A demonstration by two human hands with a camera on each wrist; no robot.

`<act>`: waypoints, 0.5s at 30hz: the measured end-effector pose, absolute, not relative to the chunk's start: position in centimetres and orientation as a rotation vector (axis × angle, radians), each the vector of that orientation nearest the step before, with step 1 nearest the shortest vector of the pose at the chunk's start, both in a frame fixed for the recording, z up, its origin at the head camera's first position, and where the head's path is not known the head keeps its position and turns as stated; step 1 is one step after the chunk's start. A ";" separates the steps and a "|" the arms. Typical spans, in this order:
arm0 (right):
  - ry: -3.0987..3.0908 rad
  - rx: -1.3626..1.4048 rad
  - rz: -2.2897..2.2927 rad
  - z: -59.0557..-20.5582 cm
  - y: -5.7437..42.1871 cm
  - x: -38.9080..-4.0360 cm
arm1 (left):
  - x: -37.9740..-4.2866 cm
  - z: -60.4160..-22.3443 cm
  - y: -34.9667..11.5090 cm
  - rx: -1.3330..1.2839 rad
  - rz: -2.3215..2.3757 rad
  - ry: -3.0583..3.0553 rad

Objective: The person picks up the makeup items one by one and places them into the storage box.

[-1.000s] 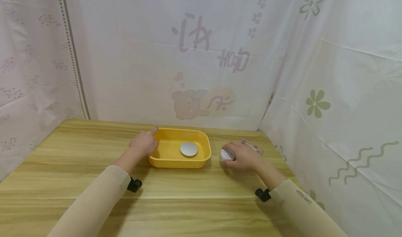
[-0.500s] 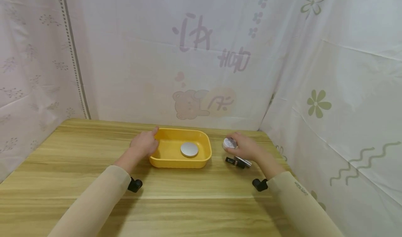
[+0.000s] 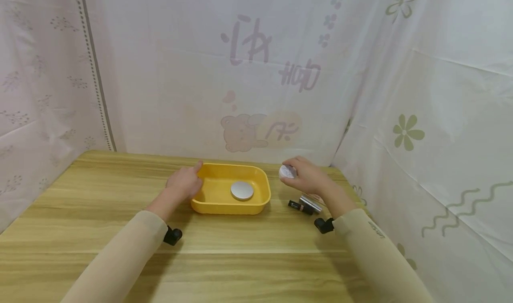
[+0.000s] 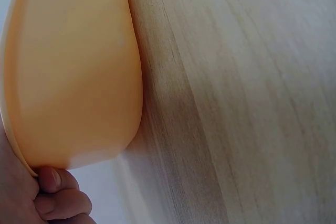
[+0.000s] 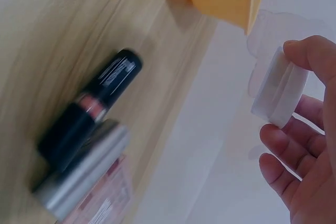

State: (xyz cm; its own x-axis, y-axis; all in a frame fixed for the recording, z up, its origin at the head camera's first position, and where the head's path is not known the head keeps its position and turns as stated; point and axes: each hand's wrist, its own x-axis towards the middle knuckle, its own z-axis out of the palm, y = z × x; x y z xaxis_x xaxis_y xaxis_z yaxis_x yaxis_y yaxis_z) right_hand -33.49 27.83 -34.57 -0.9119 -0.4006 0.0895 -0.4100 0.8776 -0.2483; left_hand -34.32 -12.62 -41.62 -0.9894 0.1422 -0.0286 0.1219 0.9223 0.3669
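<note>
My left hand [image 3: 185, 182] grips the left end of a yellow plastic bin [image 3: 228, 209], thumb over its rim. In the left wrist view curled fingers [image 4: 64, 203] show against the bin's outer wall [image 4: 79, 77]. A silver round disc-like tin [image 3: 242, 190] lies inside the bin. My right hand [image 3: 307, 175] pinches a small white round jar [image 5: 281, 90] between thumb and fingers, right of the bin near the table's back. Below that hand lie a black tube [image 5: 89, 108] with a pink band and a silver tube [image 5: 84, 169], side by side.
Beside the silver tube is a pinkish flat pack [image 5: 107, 198], mostly hidden by my right arm in the head view. The wooden table [image 3: 224, 267] ends at a patterned white curtain [image 3: 180, 93] behind, with another curtain along the right.
My right hand has carried the white jar away toward the back, uncovering the black and silver tubes and covering most of the flat pack. My left hand and the bin have stayed put.
</note>
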 end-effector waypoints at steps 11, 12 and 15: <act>-2.987 0.737 0.335 -33.6 24.2 -34.5 | -34.0 -41.2 -12.6 0.215 0.579 3.019; -2.987 0.747 0.334 -33.5 23.9 -34.6 | -34.0 -41.2 -12.6 0.215 0.574 3.019; -2.985 0.769 0.325 -33.4 23.0 -34.7 | -34.1 -41.2 -12.5 0.213 0.565 3.021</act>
State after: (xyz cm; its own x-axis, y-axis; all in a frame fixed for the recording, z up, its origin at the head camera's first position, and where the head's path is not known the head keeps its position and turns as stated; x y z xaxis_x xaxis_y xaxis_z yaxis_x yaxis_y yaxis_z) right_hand -34.74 23.01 -33.38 -0.8759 -0.4734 0.0927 -0.4823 0.8548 -0.1915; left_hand -34.07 -12.52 -41.24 -0.9886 0.1464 -0.0340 0.1242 0.9233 0.3634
